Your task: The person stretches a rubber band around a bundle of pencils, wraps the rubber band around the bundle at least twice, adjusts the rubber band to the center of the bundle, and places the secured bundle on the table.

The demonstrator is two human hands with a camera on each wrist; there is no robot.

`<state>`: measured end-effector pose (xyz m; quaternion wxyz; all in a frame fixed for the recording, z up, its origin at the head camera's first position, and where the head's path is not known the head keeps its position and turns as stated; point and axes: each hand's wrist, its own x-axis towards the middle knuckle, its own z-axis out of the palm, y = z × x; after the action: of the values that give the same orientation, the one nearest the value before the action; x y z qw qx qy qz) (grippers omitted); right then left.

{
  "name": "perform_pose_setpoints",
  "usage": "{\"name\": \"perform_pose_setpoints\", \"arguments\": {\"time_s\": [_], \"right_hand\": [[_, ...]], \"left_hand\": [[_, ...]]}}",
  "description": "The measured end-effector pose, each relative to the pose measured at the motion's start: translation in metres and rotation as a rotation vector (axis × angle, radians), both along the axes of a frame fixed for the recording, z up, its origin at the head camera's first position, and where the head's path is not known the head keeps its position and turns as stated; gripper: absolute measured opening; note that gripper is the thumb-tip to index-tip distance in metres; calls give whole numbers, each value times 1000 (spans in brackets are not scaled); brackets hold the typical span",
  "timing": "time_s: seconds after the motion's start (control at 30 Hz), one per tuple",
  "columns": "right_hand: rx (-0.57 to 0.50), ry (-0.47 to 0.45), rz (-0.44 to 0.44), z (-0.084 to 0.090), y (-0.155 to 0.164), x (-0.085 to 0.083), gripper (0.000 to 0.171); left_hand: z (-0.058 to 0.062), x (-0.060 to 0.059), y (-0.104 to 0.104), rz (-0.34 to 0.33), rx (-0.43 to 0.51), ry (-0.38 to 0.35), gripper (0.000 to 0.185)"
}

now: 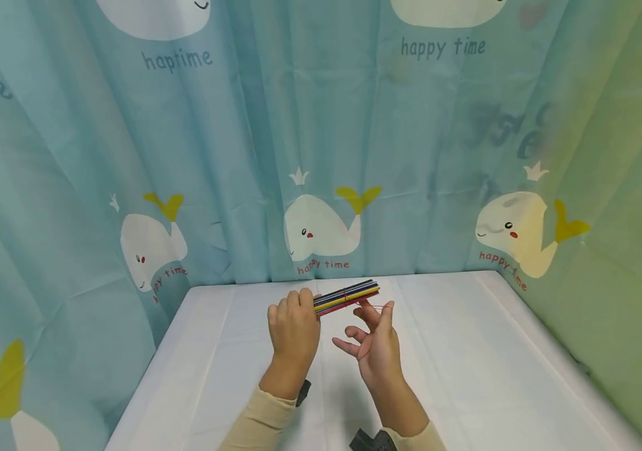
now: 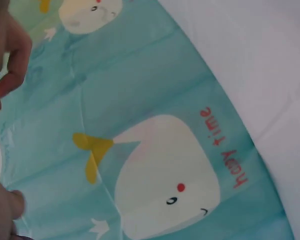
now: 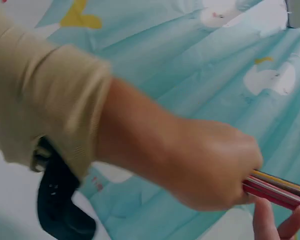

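Observation:
My left hand (image 1: 294,326) grips one end of a bundle of thin coloured sticks (image 1: 349,295) above the white table (image 1: 467,351). The bundle points right and slightly away from me. A thin red rubber band (image 1: 376,305) runs from the bundle to my right hand (image 1: 377,341), stretched over its raised, spread fingers just below the sticks' free end. In the right wrist view the left hand (image 3: 210,165) fills the middle, with the sticks (image 3: 277,187) leaving its fist and the right fingertips (image 3: 262,220) below. The left wrist view shows mostly curtain, with fingers (image 2: 10,45) at its left edge.
A teal curtain with white whales (image 1: 321,228) hangs close behind the table and wraps both sides. The table's white cloth (image 2: 270,60) is bare around the hands. A dark wrist strap (image 3: 60,200) sits at the left sleeve cuff.

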<state>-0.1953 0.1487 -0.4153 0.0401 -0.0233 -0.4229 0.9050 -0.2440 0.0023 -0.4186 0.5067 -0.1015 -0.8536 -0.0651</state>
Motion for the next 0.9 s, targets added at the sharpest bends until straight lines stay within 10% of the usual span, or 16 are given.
{"name": "perform_pose_setpoints", "arguments": {"time_s": [0.23, 0.6, 0.9], "right_hand": [[-38, 88, 77, -2, 17, -9, 40], [-5, 227, 350, -2, 29, -15, 58], [382, 219, 472, -2, 36, -23, 44]], "left_hand": [[4, -9, -12, -121, -75, 216, 28], [18, -19, -37, -282, -182, 429, 36], [18, -26, -54, -421, -346, 495, 34]]}}
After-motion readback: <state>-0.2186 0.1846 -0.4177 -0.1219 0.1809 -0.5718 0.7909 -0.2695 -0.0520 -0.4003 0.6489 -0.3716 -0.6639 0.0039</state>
